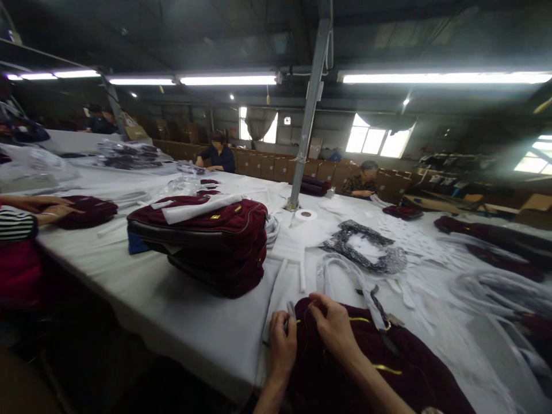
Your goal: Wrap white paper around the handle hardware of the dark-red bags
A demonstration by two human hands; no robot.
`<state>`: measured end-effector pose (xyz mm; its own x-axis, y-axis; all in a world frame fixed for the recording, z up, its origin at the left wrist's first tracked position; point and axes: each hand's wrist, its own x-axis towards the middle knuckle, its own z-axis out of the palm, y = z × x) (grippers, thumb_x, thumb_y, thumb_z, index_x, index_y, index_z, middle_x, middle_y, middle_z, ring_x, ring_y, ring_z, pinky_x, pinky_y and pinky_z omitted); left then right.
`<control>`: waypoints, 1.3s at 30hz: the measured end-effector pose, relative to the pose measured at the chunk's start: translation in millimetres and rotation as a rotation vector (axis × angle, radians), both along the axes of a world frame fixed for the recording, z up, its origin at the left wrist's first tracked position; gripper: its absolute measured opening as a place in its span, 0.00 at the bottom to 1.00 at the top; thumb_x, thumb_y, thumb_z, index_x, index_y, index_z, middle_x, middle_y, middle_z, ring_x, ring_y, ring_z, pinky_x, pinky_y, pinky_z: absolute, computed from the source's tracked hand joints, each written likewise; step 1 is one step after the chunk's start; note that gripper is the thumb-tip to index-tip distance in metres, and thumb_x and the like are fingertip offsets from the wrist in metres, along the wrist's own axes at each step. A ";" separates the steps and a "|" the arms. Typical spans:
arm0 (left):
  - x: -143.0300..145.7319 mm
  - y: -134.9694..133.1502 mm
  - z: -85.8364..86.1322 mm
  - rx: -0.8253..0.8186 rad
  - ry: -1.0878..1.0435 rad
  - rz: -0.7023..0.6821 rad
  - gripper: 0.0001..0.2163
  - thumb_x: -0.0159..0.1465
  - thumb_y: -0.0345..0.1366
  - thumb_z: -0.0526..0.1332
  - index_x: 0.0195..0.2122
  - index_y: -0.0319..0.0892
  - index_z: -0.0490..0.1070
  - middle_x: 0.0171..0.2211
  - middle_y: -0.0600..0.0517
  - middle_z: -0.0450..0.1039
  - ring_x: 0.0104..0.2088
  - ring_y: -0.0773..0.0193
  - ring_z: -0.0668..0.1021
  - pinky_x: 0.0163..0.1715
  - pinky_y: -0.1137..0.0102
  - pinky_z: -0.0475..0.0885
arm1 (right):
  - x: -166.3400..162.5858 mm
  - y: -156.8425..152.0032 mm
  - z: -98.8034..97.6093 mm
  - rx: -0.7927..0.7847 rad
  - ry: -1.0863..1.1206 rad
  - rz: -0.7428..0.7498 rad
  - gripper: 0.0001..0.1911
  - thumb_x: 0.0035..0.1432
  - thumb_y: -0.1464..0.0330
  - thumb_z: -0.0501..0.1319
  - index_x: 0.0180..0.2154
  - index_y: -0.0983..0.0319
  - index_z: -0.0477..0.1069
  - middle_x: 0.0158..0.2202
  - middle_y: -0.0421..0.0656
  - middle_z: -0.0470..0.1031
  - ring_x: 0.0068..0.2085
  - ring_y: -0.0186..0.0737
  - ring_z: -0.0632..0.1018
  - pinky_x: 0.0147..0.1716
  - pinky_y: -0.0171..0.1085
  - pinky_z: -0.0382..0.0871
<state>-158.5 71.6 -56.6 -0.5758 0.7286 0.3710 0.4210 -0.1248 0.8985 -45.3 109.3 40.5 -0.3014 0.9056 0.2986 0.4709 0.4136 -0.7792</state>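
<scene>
A dark red bag (414,356) lies on a white table (237,328), close to the person.
The left hand (283,342) curls its fingers around a small grey thing (291,310) by the bag's edge. The right hand (335,329) bends its fingers close over the bag; I cannot tell if they pinch anything. More bags sit in a pile (228,247) to the left.

fwiw L hand (283,340) & R hand (334,326) are bare, forearms (371,372) too, kinda slim imo, finer details r blurry tbh
</scene>
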 end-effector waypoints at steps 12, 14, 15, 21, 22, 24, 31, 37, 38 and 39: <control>4.5 -5.4 1.2 0.053 0.110 0.064 0.05 0.60 0.33 0.51 0.30 0.43 0.65 0.30 0.51 0.66 0.35 0.62 0.72 0.38 0.67 0.68 | -20.2 -5.8 -15.3 -0.092 -0.066 0.118 0.11 0.48 0.75 0.54 0.32 0.64 0.72 0.28 0.42 0.76 0.31 0.39 0.76 0.33 0.34 0.66; 5.3 -6.1 0.4 0.056 0.143 0.066 0.05 0.61 0.32 0.51 0.31 0.43 0.65 0.31 0.50 0.67 0.35 0.62 0.72 0.38 0.67 0.69 | -18.5 -2.1 -14.9 -0.114 -0.070 0.142 0.08 0.47 0.74 0.55 0.29 0.63 0.72 0.27 0.41 0.75 0.30 0.39 0.75 0.32 0.33 0.65; 5.4 -6.4 -0.1 0.056 0.151 0.060 0.05 0.61 0.32 0.51 0.32 0.43 0.65 0.32 0.50 0.67 0.36 0.62 0.72 0.39 0.66 0.69 | -17.8 -1.0 -15.7 -0.126 -0.059 0.144 0.07 0.47 0.73 0.56 0.29 0.63 0.72 0.26 0.41 0.75 0.30 0.38 0.75 0.32 0.33 0.65; 4.3 -6.9 1.2 0.041 0.125 0.028 0.07 0.61 0.31 0.50 0.32 0.43 0.67 0.33 0.49 0.68 0.38 0.61 0.72 0.40 0.64 0.70 | -15.5 -4.8 -28.3 -0.092 0.090 0.140 0.05 0.51 0.69 0.57 0.29 0.62 0.69 0.27 0.40 0.73 0.30 0.37 0.73 0.32 0.33 0.64; 4.4 -6.9 2.1 0.035 0.119 0.030 0.07 0.61 0.31 0.51 0.31 0.43 0.68 0.33 0.49 0.69 0.37 0.60 0.73 0.40 0.63 0.70 | -15.0 -5.9 -30.2 -0.081 0.114 0.142 0.05 0.52 0.68 0.56 0.29 0.62 0.69 0.27 0.40 0.73 0.30 0.37 0.73 0.32 0.33 0.64; 4.9 -7.0 3.6 0.025 0.102 0.040 0.07 0.60 0.32 0.52 0.29 0.43 0.68 0.32 0.49 0.70 0.37 0.60 0.73 0.40 0.63 0.70 | -13.7 -7.0 -33.1 -0.066 0.149 0.147 0.04 0.53 0.68 0.56 0.29 0.62 0.68 0.27 0.40 0.72 0.31 0.38 0.72 0.33 0.34 0.64; -0.4 -7.3 4.9 -0.006 -0.039 0.024 0.10 0.58 0.38 0.57 0.39 0.41 0.70 0.40 0.46 0.73 0.43 0.59 0.74 0.45 0.62 0.70 | -7.6 -2.9 -38.4 -0.146 0.284 0.191 0.05 0.54 0.67 0.56 0.31 0.62 0.65 0.29 0.41 0.71 0.33 0.39 0.72 0.35 0.35 0.65; -0.7 -13.6 7.3 -0.035 -0.054 -0.088 0.10 0.60 0.40 0.56 0.33 0.44 0.75 0.35 0.50 0.77 0.37 0.61 0.77 0.40 0.66 0.72 | -12.0 -5.5 -42.6 -0.170 0.260 0.126 0.05 0.53 0.67 0.57 0.30 0.62 0.65 0.26 0.39 0.69 0.29 0.36 0.70 0.30 0.33 0.64; 0.9 -14.9 6.4 -0.038 -0.001 -0.034 0.10 0.60 0.40 0.56 0.34 0.45 0.75 0.34 0.50 0.78 0.36 0.61 0.78 0.42 0.64 0.71 | -13.8 -6.1 -43.8 -0.182 0.256 0.098 0.05 0.53 0.66 0.57 0.29 0.62 0.66 0.25 0.38 0.69 0.27 0.35 0.69 0.28 0.32 0.63; 2.5 -15.9 5.0 -0.029 0.075 0.011 0.10 0.60 0.40 0.56 0.34 0.45 0.75 0.34 0.50 0.78 0.36 0.60 0.78 0.44 0.61 0.69 | -15.6 -6.4 -45.1 -0.193 0.256 0.068 0.05 0.53 0.66 0.57 0.29 0.62 0.66 0.24 0.37 0.68 0.26 0.34 0.69 0.27 0.32 0.63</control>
<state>-156.0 55.6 -51.6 -0.5550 0.7336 0.3921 0.4886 -0.0940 0.8675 -61.0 102.9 -4.7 -0.3001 0.9333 0.1971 0.2255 0.2702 -0.9360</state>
